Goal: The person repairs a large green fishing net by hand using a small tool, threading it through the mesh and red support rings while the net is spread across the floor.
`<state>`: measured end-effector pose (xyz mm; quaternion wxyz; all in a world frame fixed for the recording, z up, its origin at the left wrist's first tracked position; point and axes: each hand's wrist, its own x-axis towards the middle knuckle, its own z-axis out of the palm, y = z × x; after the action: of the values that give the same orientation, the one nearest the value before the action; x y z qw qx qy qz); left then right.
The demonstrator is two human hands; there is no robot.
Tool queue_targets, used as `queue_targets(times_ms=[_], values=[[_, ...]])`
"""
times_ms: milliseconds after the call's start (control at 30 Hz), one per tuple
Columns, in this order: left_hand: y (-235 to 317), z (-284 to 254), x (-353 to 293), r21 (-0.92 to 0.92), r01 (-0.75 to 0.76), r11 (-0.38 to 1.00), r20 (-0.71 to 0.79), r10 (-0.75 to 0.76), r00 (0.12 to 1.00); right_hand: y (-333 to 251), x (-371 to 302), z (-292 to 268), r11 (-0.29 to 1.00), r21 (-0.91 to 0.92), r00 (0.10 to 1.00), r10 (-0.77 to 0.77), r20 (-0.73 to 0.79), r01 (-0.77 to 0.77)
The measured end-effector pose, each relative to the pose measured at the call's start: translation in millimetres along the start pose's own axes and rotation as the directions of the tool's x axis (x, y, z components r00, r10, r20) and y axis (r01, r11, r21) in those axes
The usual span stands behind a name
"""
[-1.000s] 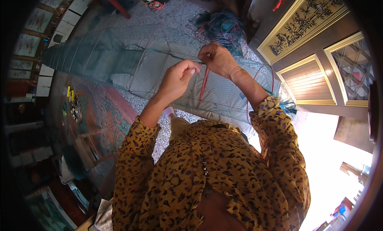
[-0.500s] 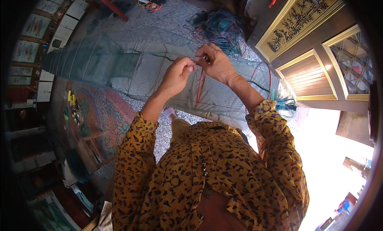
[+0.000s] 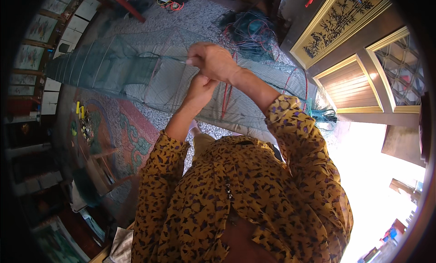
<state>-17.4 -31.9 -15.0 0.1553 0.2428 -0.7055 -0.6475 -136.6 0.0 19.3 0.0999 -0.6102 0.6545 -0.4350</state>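
Note:
A long tube of green netting [image 3: 136, 76] with hoops along it stretches across the view in front of me. Over its middle, my right hand [image 3: 212, 62] is closed in a pinch, a small pale tip showing by its fingertips; what it belongs to is too small to name. My left hand [image 3: 200, 91] is closed just below, touching or nearly touching the right; its fingertips are hidden behind the right hand. A red strip of the net's frame [image 3: 226, 101] runs down beside my hands. Another red hoop [image 3: 305, 83] stands at the net's right end.
A heap of dark green netting with red cords [image 3: 252, 29] lies on the speckled floor [image 3: 204, 13] beyond. Wooden door panels [image 3: 349, 83] stand at the right. A red stool leg [image 3: 129, 7] and cables [image 3: 172, 4] are at the far left.
My right hand has moved left and slightly up, crossing over above my left hand. The left hand has dropped slightly and is now partly covered by the right.

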Motion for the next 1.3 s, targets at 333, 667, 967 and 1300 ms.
queue_targets(times_ms=[333,667,967,1300], values=[[32.1,29.9,15.8,0.423,-0.429,0.798,-0.033,0.487,0.873,-121.8,26.4,-163.8,0.716,0.532,0.837,-0.135,-0.53,0.452],[35.5,16.7,10.2,0.151,-0.317,0.936,0.002,0.32,0.947,-118.4,-16.5,-172.5,0.871,0.364,0.849,-0.106,-0.517,0.331],[34.9,-3.5,-25.0,0.4,-0.497,0.77,0.236,0.438,0.868,-22.4,-70.3,-112.4,0.921,-0.376,0.994,0.1,-0.031,-0.105],[8.7,4.9,-27.9,0.18,-0.277,0.944,0.08,0.267,0.96,5.2,-91.8,-55.6,0.948,-0.206,0.968,0.225,-0.109,-0.244]])
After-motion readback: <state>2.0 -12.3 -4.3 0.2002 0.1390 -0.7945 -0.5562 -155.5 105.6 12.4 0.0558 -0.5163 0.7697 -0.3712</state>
